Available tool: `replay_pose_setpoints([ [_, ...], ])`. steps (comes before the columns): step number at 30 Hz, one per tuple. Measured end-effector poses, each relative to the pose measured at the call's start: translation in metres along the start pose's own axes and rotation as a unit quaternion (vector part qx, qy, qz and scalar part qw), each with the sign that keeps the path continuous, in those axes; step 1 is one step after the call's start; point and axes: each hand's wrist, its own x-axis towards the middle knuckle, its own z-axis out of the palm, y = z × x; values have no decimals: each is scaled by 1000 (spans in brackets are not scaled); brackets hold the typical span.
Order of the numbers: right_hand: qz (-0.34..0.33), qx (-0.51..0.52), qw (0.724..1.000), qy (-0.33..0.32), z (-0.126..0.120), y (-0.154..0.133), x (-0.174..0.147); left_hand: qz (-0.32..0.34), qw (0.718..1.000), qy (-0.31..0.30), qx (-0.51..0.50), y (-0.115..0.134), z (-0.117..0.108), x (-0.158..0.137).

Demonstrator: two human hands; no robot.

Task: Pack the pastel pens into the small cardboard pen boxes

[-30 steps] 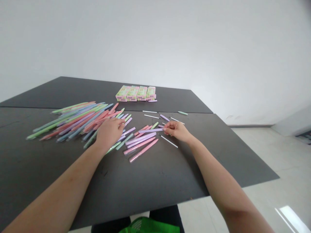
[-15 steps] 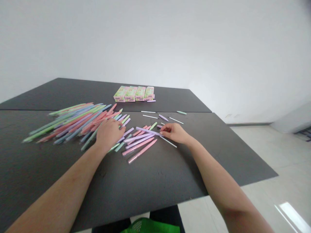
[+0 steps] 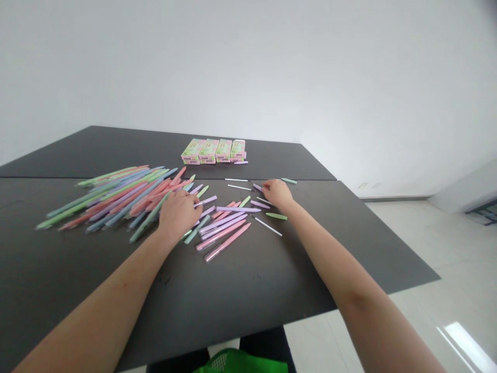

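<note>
My left hand (image 3: 177,211) is closed around a purple pen (image 3: 206,200), whose far end sticks out past the fingertips. Beneath and beside it spreads a heap of pastel pens (image 3: 120,197). My right hand (image 3: 278,192) reaches farther out, its fingers pinched on a short purple pen part (image 3: 257,187). Between the hands lies a smaller group of pink and purple pens (image 3: 223,233), with a long purple pen (image 3: 237,209) across its upper side. Near the right wrist are a short green pen part (image 3: 276,216), another short purple part (image 3: 260,204) and a thin white refill (image 3: 267,226).
Several pink-and-green boxes (image 3: 207,151) stand in a row at the back, a purple piece (image 3: 240,162) beside them. More white refills (image 3: 238,187) and a teal pen part (image 3: 289,181) lie near the seam of the dark table (image 3: 240,300). A wall rises behind.
My right hand has let go of the long purple pen and moved up and away to the short purple part. The short green part now shows. A purple pen now protrudes from my left hand.
</note>
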Motion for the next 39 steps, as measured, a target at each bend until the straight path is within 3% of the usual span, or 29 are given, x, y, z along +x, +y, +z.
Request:
replay_pose_setpoints([
  [7, 32, -12, 998, -49, 7, -1, 12, 22, 999, 33, -22, 1, 0, -2],
  [10, 32, 16, 999, -26, 3, -1, 9, 38, 995, 60, -74, 1, 0, -2],
  [13, 32, 128, 991, 14, -4, -5, -1, 32, 983, 79, -164, 7, -2, -4],
  [15, 15, 266, 964, 7, -9, -12, -13, 32, 969, 73, -232, 13, -5, -7],
  [18, -30, 445, 895, -22, -18, -24, -36, 60, 946, 47, -314, 23, -11, -14],
  [21, -60, 540, 839, -23, -25, -31, -56, 77, 931, 41, -355, 30, -15, -20],
  [23, -61, 562, 825, -20, -28, -32, -65, 78, 925, 41, -369, 33, -16, -22],
  [39, -75, 524, 848, -22, -32, -31, -72, 108, 922, 11, -371, 39, -27, -29],
])
